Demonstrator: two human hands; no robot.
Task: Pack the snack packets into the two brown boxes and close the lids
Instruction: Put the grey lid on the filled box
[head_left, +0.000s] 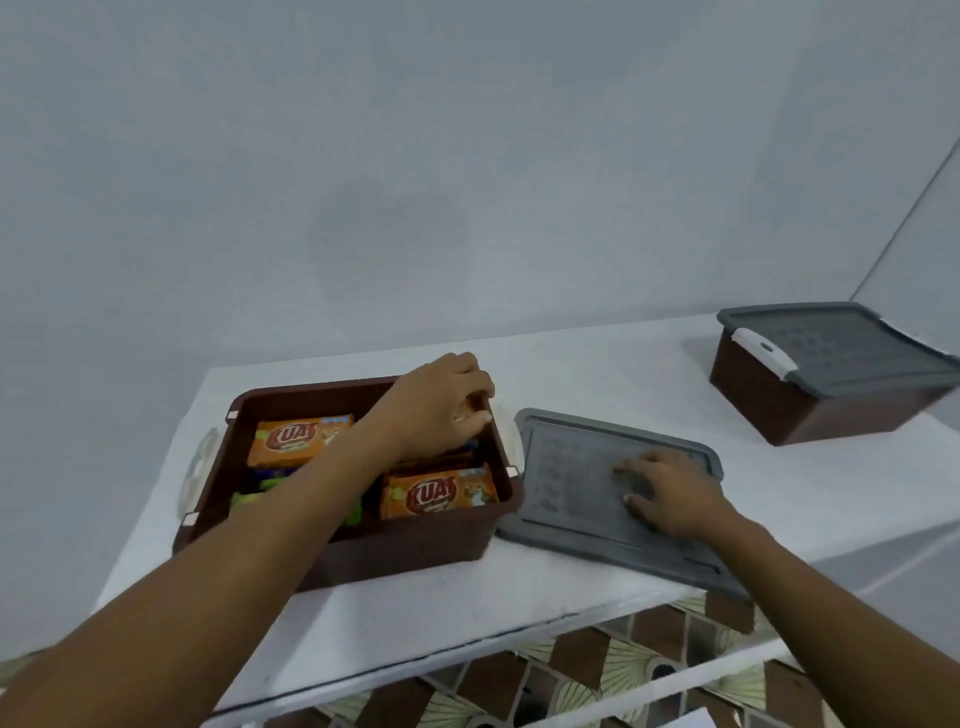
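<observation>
An open brown box (249, 410) stands on the white table, holding orange snack packets (298, 439) and green ones (249, 499). My left hand (441, 405) reaches over the box's right end, fingers curled down into it; whether it holds a packet is hidden. The box's grey lid (571, 493) lies flat just right of the box, partly over the table's front edge. My right hand (670, 493) rests on that lid with fingers spread. A second brown box (769, 400) sits at the far right with its grey lid (857, 348) on.
The white table (597, 364) stands against a plain wall. Its front edge runs close below the open box. A patterned tiled floor (623, 670) shows beneath. White latches (200, 462) stick out on the open box's ends.
</observation>
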